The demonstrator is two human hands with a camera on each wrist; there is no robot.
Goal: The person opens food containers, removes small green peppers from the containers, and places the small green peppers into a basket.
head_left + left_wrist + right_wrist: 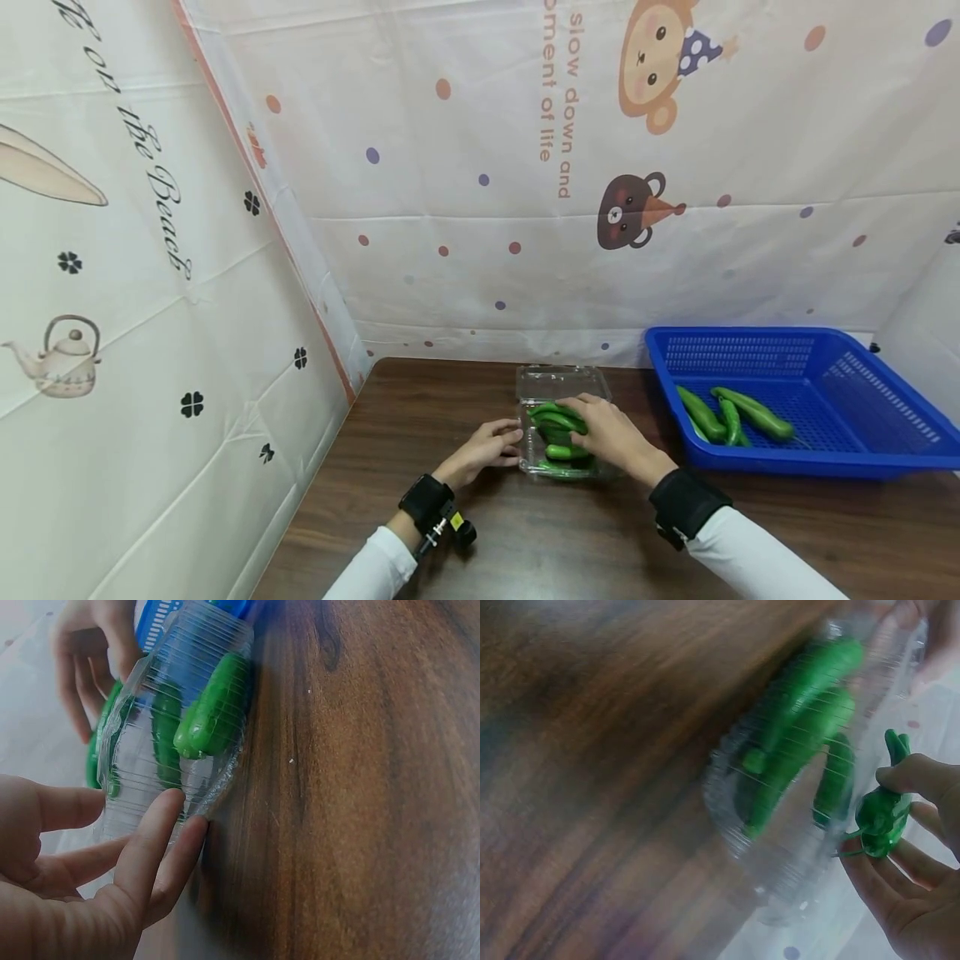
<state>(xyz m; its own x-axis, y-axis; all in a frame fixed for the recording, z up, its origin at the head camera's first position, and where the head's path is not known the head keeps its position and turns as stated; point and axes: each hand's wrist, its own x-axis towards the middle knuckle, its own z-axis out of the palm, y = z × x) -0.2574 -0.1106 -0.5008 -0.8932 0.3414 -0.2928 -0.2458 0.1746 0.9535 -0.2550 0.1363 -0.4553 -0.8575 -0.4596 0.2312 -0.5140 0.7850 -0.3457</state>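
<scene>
A clear plastic box [558,421] stands on the dark wooden bench [465,542], well apart from the blue basket [795,400] on the right, in which more green peppers [731,412] lie. The box is steadied at its left wall by the left hand [483,450], whose straight fingers [157,840] are pressed flat against the ribbed plastic without curling round it. A green pepper [881,814] is pinched between thumb and fingertips of the right hand [615,433], held over the box just above the peppers already packed inside [214,712]. Because the box is light and thin-walled, it could be tipped or slid across the bench if the pepper is pushed down hard. The pile appears high, so a pepper could be left proud of the rim or spill out.
</scene>
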